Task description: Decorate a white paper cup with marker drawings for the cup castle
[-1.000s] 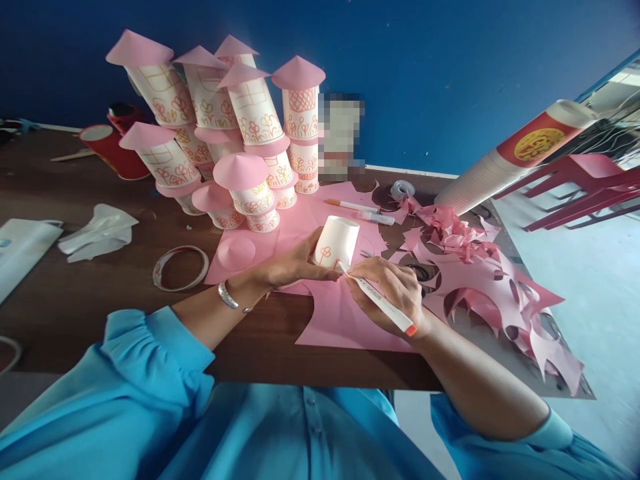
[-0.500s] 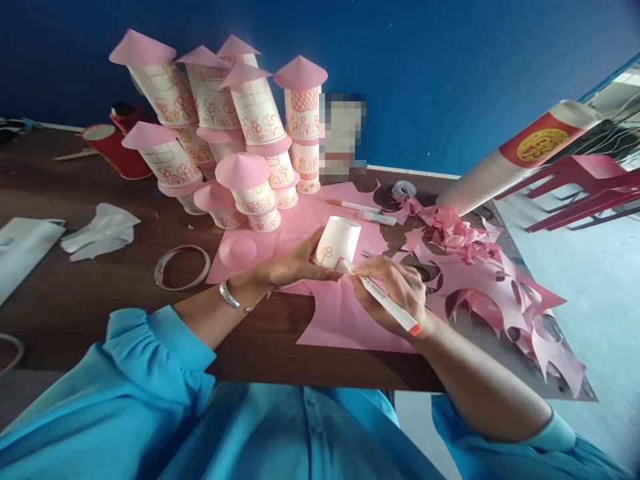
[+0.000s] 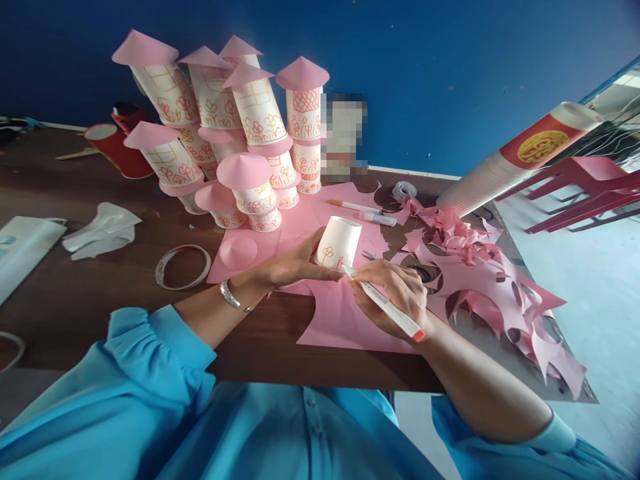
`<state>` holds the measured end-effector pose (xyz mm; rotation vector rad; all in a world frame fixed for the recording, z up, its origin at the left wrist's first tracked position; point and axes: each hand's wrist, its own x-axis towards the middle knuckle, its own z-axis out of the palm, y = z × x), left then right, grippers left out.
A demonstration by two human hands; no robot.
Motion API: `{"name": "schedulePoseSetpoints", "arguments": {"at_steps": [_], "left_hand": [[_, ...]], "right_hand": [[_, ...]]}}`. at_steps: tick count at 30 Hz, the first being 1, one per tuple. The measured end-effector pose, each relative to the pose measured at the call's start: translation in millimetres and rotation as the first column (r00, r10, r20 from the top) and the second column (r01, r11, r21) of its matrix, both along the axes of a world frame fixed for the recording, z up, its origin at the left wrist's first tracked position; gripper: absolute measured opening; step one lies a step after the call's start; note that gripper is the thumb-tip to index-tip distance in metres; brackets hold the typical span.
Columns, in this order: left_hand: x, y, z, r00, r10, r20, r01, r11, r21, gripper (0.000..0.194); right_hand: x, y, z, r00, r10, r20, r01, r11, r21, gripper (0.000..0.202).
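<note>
A white paper cup [image 3: 342, 235] is held tilted, its wide rim towards my body, by my left hand [image 3: 305, 259], whose thumb lies along the lower edge. An orange-red flower is drawn on its side, with a short curved stroke to the right of it. My right hand [image 3: 393, 290] is closed around a white marker [image 3: 393, 312] with an orange-red end, its tip at the cup near that stroke. Beneath both hands spreads pink paper [image 3: 345, 320]. A scissors tip [image 3: 369, 255] shows beside my right fingers.
Stacked cup towers [image 3: 260, 113] with pink cone roofs stand at the back left. Pink paper scraps [image 3: 500, 280] cover the right side, near a leaning stack of cups [image 3: 510, 160]. A tape roll [image 3: 183, 267] lies left; two more markers [image 3: 367, 212] lie behind the cup.
My right hand and the marker have shifted slightly, and the marker's tip sits a little lower and to the right. The cup stays nearly still in my left hand.
</note>
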<state>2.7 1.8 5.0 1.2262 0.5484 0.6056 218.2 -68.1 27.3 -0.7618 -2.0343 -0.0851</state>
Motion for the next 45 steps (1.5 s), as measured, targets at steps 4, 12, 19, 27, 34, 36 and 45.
{"name": "schedulePoseSetpoints", "arguments": {"at_steps": [4,12,19,27,34,36,45], "left_hand": [[0.6,0.9,-2.0,1.0,-0.007,0.003,0.007,1.0,0.003,0.076],[0.3,1.1,-3.5,1.0,-0.012,0.005,0.012,1.0,-0.017,0.076],[0.3,0.6,-2.2,1.0,-0.014,0.01,0.015,1.0,-0.024,0.077],[-0.2,0.5,-0.6,1.0,-0.009,-0.004,0.009,1.0,-0.022,0.078],[-0.7,1.0,-0.8,1.0,-0.021,-0.007,0.021,1.0,-0.006,0.076],[-0.9,1.5,-1.9,1.0,-0.021,-0.005,0.021,1.0,-0.004,0.077],[-1.6,1.8,-6.3,0.999,-0.047,-0.014,0.047,0.999,0.002,0.082]], "right_hand": [[-0.3,-0.2,1.6,1.0,-0.024,0.012,0.023,1.0,0.014,0.017],[0.4,-0.9,2.1,0.998,-0.057,0.012,0.057,0.998,0.005,0.019],[-0.7,0.8,1.2,0.998,-0.049,0.026,0.048,0.999,0.012,0.013],[-1.2,0.9,-0.7,0.999,-0.025,0.021,0.025,1.0,-0.002,0.019],[-0.9,0.5,1.0,0.999,-0.024,0.026,0.023,1.0,0.012,0.018],[-0.8,0.3,1.4,0.999,-0.033,0.026,0.032,0.999,0.02,0.015],[-1.8,0.9,0.6,0.999,-0.024,0.022,0.024,1.0,0.001,0.016]]}}
